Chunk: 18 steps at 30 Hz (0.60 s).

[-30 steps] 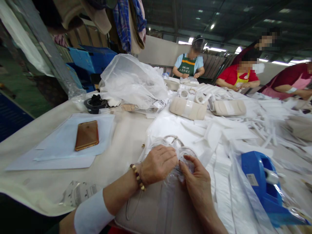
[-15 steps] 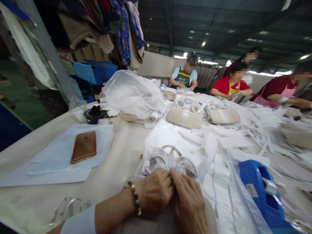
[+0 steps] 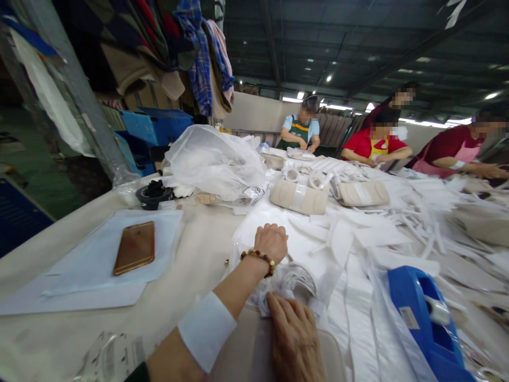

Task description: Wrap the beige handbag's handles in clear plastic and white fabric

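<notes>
A beige bag-like piece (image 3: 238, 350) lies right in front of me, and coiled pale straps (image 3: 300, 278) wrapped in thin white material sit at its far end. My left hand (image 3: 271, 241), with a beaded bracelet at the wrist, reaches past the coils on the left. Its fingers are curled down and closed; what they grip, if anything, is hidden. My right hand (image 3: 296, 339) rests on the piece, fingers stretched toward the coils and touching the wrapping.
Blue tape dispenser (image 3: 421, 313) on the right, beside white strips (image 3: 358, 302). Phone (image 3: 134, 248) on papers to the left. Further back are a black tape roll (image 3: 154, 196), a clear plastic bag (image 3: 217, 159) and taped beige bundles (image 3: 299, 197). Several people work across the table.
My left hand has left my right hand's side and moved forward, beyond the coils. My right hand stays on the piece, fingers now stretched out. The view has shifted slightly.
</notes>
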Each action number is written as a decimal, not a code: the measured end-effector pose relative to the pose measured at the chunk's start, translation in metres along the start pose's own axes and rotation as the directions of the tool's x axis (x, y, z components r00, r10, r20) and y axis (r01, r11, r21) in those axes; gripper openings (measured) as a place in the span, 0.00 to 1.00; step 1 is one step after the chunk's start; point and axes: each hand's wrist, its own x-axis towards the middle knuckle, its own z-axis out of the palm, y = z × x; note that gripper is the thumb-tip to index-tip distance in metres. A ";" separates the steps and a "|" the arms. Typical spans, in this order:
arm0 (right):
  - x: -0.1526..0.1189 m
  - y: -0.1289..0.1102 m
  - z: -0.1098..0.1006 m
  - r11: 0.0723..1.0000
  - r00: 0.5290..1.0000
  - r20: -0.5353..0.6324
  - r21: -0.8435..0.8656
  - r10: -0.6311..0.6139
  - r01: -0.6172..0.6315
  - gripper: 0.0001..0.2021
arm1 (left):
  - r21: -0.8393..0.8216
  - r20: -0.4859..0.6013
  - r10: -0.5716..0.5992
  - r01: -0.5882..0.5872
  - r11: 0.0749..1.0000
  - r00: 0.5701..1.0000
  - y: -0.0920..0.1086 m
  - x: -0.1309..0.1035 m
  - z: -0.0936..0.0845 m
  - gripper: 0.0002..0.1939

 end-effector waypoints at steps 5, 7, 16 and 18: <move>0.007 -0.008 0.000 0.998 0.995 -0.078 0.026 0.054 -0.052 0.25 | 0.065 0.107 -0.027 0.020 0.998 0.994 0.008 0.005 0.053 0.18; 0.010 -0.014 0.004 0.998 0.992 -0.104 0.027 0.065 -0.062 0.23 | 0.091 0.121 -0.009 -0.002 0.996 0.993 0.009 0.003 0.059 0.20; -0.026 0.037 -0.039 0.975 0.877 -0.428 0.073 0.220 -0.209 0.16 | 0.147 0.172 0.044 -0.070 0.987 0.984 0.009 0.006 0.060 0.20; -0.034 0.075 -0.057 0.956 0.902 -0.333 -0.005 0.274 -0.292 0.16 | 0.149 0.173 0.049 -0.075 0.986 0.984 0.008 0.007 0.061 0.20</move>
